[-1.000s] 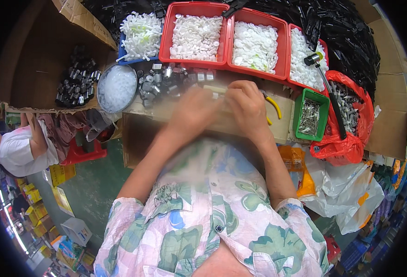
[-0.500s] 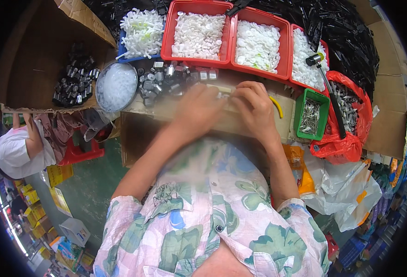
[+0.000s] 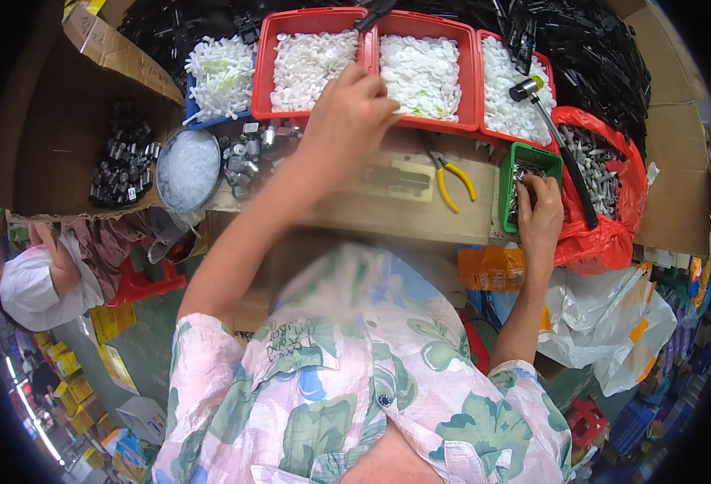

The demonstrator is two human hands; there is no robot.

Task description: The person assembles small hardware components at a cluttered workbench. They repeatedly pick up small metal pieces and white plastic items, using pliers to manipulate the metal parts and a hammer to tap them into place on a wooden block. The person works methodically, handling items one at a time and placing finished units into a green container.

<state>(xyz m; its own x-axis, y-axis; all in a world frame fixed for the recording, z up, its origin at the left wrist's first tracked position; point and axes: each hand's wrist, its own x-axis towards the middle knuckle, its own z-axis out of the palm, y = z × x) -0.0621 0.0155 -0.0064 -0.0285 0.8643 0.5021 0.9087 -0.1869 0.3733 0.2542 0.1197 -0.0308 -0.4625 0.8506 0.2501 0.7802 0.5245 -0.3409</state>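
I'm seeing R hand [image 3: 542, 213] in green bin [image 3: 506, 192], L hand [image 3: 351, 110] left of it, grips unclear; pins [image 3: 523, 171] prob. light/stiff, pinchable mid-shaft.

We could not tell whether the left hand [image 3: 354, 109] held anything, its fingertips unclear, or whether the right hand [image 3: 543, 214] gripped any tiny metal pieces [image 3: 525, 169] in the green tray [image 3: 506, 189]. We saw the pale block [image 3: 417, 192] blurred, the black heap [image 3: 610, 68] cropped above.

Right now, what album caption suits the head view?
Left hand over red trays, right hand in a green box, yellow-handled pliers between.
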